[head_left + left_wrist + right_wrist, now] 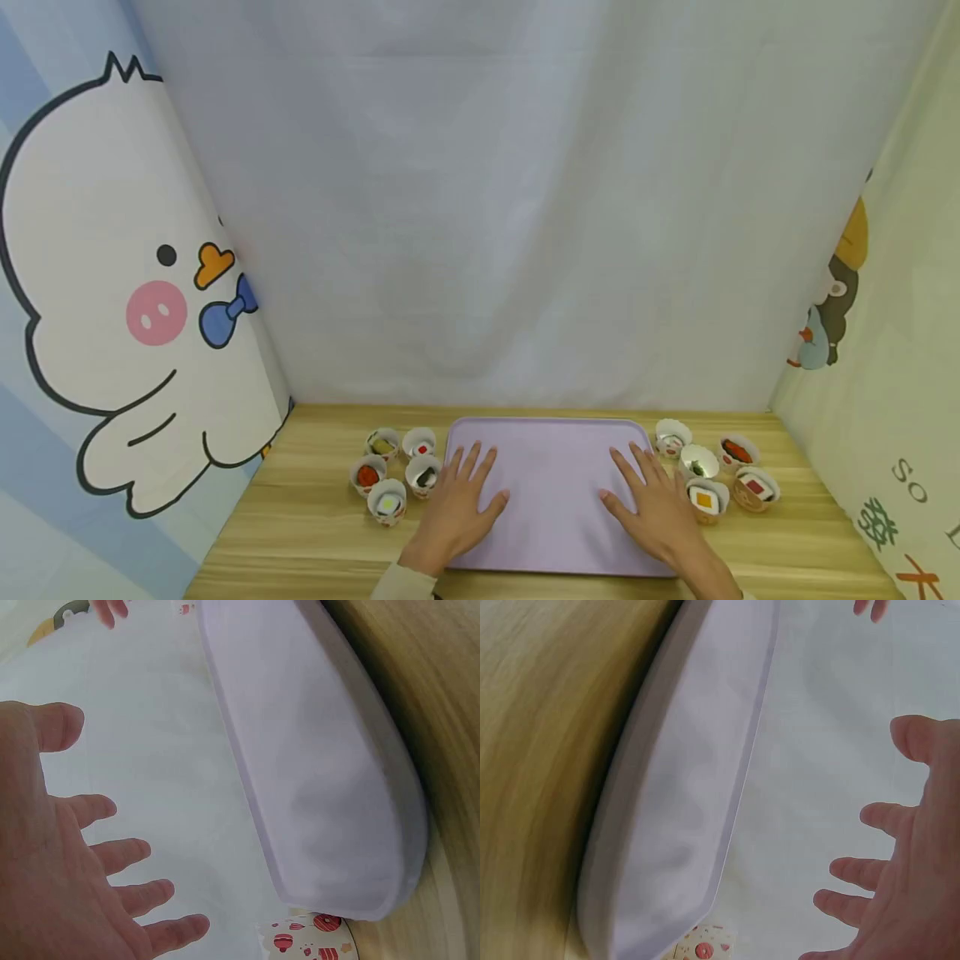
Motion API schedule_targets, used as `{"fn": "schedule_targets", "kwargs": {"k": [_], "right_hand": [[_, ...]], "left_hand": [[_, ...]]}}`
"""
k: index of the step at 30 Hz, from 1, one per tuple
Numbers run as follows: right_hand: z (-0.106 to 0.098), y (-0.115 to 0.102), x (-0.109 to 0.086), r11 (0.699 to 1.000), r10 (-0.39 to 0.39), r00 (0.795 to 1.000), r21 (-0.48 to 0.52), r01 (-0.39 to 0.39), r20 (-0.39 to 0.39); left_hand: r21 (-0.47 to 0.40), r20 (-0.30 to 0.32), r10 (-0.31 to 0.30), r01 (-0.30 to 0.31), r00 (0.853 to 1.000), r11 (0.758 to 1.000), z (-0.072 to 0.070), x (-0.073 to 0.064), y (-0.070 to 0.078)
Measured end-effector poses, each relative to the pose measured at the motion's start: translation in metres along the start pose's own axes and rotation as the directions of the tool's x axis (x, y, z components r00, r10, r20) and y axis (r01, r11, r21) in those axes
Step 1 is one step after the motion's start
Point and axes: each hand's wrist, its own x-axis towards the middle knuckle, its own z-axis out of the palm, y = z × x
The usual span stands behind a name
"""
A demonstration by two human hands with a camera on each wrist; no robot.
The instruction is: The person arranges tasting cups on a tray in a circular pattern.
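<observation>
A pale purple rectangular tray (555, 492) lies on the wooden table. Over its left side is my left hand (456, 510), fingers straight and spread, holding nothing. My right hand (660, 510) is spread in the same way over the tray's right side, also holding nothing. Both wrist views show the palms raised above the tray, apart from it. Paper cups with a printed pattern, such as one cup (307, 941) in the left wrist view and another cup (705, 945) in the right wrist view, stand beside the tray.
Left of the tray, several cups hold small items, among them a red-orange one (367, 476) and a dark one (426, 477). On the right, more cups hold a yellow-topped piece (705, 500), a red-topped piece (756, 487) and others. Cloth curtains (525, 208) enclose the table.
</observation>
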Motion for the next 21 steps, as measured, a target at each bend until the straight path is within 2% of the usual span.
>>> {"fn": "schedule_targets", "kwargs": {"k": [5,11,16,21], "right_hand": [[-0.006,0.01,-0.007,0.999,0.03,0.999,0.027,-0.029,-0.02],[-0.009,0.022,-0.016,0.999,0.029,0.994,0.023,-0.027,-0.11],[-0.01,0.034,-0.021,0.999,0.02,0.983,0.032,-0.014,-0.182],[-0.011,0.043,-0.026,1.0,0.029,0.977,0.014,-0.027,-0.213]], "left_hand": [[-0.024,-0.04,-0.008,0.007,0.999,1.0,0.001,-0.005,-0.005],[-0.074,-0.086,-0.019,0.012,0.996,0.997,0.001,-0.013,-0.011],[-0.168,-0.135,-0.053,0.03,0.989,0.985,-0.004,-0.021,-0.015],[-0.229,-0.179,-0.1,0.058,0.979,0.972,-0.005,-0.027,-0.021]]}}
